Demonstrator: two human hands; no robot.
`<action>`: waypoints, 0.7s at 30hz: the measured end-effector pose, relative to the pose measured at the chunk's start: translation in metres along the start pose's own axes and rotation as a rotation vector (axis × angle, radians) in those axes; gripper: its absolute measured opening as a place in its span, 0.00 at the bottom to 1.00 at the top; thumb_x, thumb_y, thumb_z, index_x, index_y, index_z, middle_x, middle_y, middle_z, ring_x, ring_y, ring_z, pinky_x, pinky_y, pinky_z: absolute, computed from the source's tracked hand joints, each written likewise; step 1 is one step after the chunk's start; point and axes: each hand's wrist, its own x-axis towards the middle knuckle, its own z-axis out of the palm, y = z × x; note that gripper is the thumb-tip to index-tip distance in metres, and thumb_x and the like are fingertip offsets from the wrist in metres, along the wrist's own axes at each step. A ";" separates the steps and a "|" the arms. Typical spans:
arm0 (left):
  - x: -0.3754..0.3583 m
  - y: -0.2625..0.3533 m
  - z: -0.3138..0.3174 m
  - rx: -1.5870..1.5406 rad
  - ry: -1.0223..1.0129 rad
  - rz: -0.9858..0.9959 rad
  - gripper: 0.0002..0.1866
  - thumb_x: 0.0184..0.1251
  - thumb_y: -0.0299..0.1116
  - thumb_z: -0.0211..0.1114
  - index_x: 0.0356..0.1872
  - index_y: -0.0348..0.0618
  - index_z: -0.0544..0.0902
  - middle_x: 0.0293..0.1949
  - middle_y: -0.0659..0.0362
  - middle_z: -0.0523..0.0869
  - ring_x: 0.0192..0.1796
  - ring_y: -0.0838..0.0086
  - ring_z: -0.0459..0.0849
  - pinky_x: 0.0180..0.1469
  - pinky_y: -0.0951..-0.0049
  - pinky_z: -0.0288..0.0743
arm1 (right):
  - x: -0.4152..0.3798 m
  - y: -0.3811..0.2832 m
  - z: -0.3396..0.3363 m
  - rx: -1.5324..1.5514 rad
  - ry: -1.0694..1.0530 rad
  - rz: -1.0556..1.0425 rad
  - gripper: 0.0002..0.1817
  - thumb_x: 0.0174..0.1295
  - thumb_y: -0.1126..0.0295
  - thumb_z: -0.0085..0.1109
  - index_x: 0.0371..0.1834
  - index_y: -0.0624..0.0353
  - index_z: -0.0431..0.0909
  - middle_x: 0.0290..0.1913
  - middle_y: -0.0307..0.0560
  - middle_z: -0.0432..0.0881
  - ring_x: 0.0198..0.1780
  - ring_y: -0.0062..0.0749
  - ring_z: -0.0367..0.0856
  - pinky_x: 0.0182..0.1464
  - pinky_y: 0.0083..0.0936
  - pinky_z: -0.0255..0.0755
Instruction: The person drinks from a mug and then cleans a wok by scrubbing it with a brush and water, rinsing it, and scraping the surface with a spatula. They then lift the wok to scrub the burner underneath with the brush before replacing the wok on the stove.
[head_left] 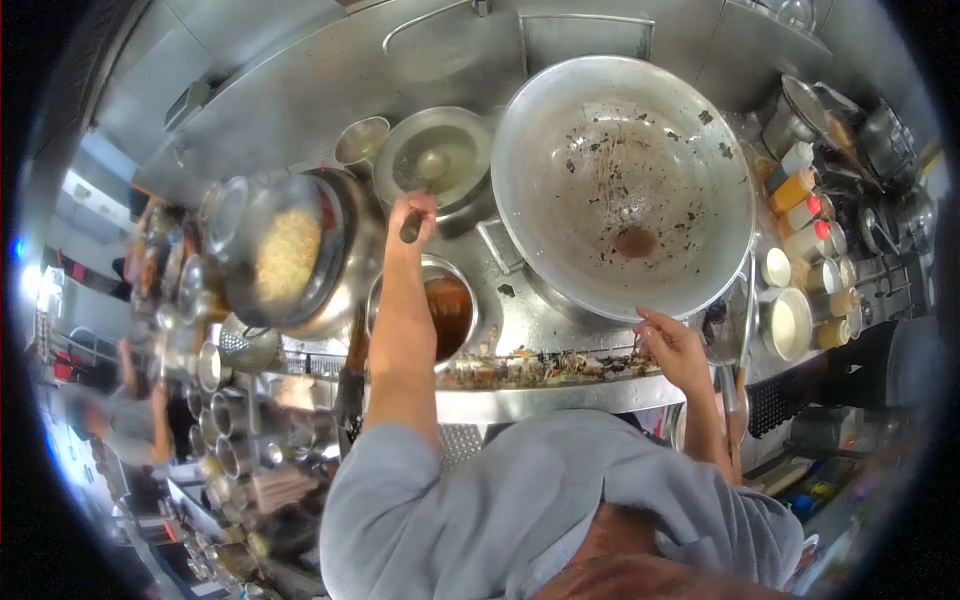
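The big empty wok (pixel 622 180) is filling the far right of the steel worktop (pixel 560 398), its rim crowding the bottles and small bowls (pixel 812 262) standing just to its right and leaving only a narrow strip of bare steel along the near edge, where scraps are lying. To its left a water-filled basin (pixel 438 158) is sitting at the far side, a pot of brown sauce (pixel 446 312) is sitting nearer, and a second wok holding noodles (pixel 290 255) is tilting at the left, so the open room between vessels is slim. The left hand (pixel 412 216) is reaching far across, its grip clenched around a dark ladle handle (pixel 411 228) at the near rim of the basin, with the ladle's bowl resting in the water. The right hand (pixel 672 345) is hovering at the near rim of the big wok, fingers curled and pinching together; whether they are grasping anything cannot be told.
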 end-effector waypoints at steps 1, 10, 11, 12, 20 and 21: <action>-0.005 -0.004 0.003 0.007 0.007 0.002 0.07 0.78 0.25 0.47 0.36 0.37 0.65 0.25 0.59 0.70 0.20 0.77 0.75 0.23 0.81 0.79 | 0.002 0.000 -0.002 -0.024 -0.010 0.020 0.19 0.72 0.69 0.60 0.62 0.67 0.78 0.38 0.39 0.84 0.33 0.17 0.78 0.39 0.17 0.74; -0.089 -0.037 0.102 -0.151 -0.172 -0.090 0.10 0.68 0.17 0.47 0.26 0.39 0.67 0.25 0.59 0.69 0.25 0.76 0.72 0.24 0.79 0.77 | 0.097 -0.020 -0.013 -0.006 -0.106 0.086 0.22 0.73 0.57 0.58 0.58 0.64 0.82 0.33 0.39 0.85 0.28 0.19 0.77 0.32 0.21 0.71; -0.098 -0.040 0.106 -0.128 -0.232 -0.094 0.10 0.71 0.19 0.47 0.27 0.39 0.68 0.26 0.59 0.69 0.27 0.75 0.73 0.26 0.77 0.77 | 0.117 -0.022 -0.010 0.055 -0.103 0.120 0.22 0.73 0.56 0.57 0.57 0.64 0.82 0.34 0.39 0.85 0.28 0.20 0.77 0.31 0.21 0.71; -0.131 -0.061 0.137 -0.102 -0.221 -0.158 0.09 0.71 0.20 0.49 0.29 0.39 0.68 0.27 0.60 0.70 0.27 0.74 0.73 0.27 0.76 0.77 | 0.138 -0.021 -0.005 0.152 -0.088 0.132 0.21 0.72 0.56 0.58 0.56 0.62 0.82 0.35 0.39 0.85 0.28 0.20 0.77 0.31 0.21 0.71; -0.223 -0.137 0.197 -0.003 -0.352 -0.367 0.09 0.80 0.29 0.44 0.36 0.37 0.66 0.32 0.54 0.73 0.28 0.69 0.80 0.25 0.70 0.80 | 0.295 -0.002 0.062 0.733 -0.029 0.279 0.10 0.70 0.65 0.59 0.45 0.60 0.81 0.34 0.45 0.84 0.30 0.30 0.82 0.30 0.32 0.78; -0.229 -0.145 0.200 0.029 -0.306 -0.338 0.10 0.80 0.29 0.44 0.34 0.38 0.65 0.31 0.55 0.73 0.26 0.70 0.79 0.23 0.71 0.79 | 0.310 0.005 0.070 0.795 -0.010 0.337 0.09 0.70 0.67 0.58 0.45 0.61 0.81 0.35 0.47 0.85 0.31 0.31 0.83 0.30 0.33 0.78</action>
